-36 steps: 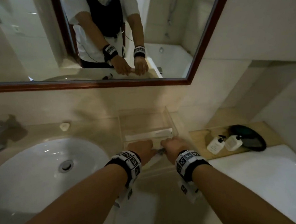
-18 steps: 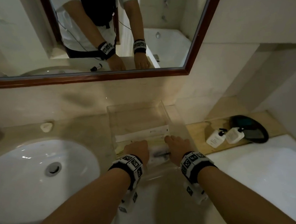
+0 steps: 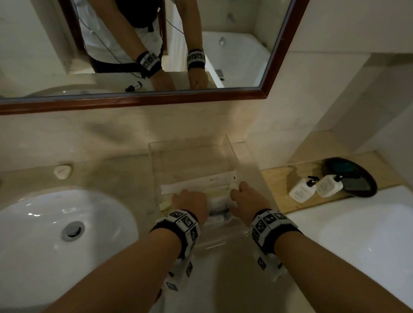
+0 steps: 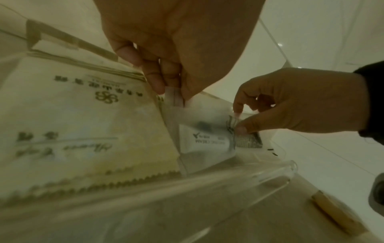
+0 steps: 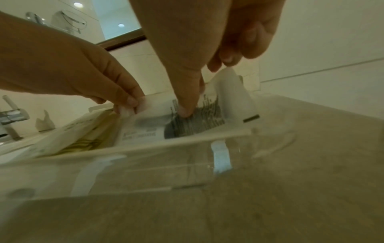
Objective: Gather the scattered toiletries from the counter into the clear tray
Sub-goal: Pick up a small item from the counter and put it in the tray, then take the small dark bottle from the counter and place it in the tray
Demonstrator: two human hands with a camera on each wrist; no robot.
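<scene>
Fingers (image 4: 154, 78) of both hands pinch packet (image 4: 207, 139) inside tray (image 3: 226, 145).

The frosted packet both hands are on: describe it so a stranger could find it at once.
Find the clear tray on the counter right of the sink. At its near end, the left hand and right hand pinch the frosted packet. Unlike the cream sachet beside it, it is translucent, showing a small tube and a dark comb inside.
</scene>
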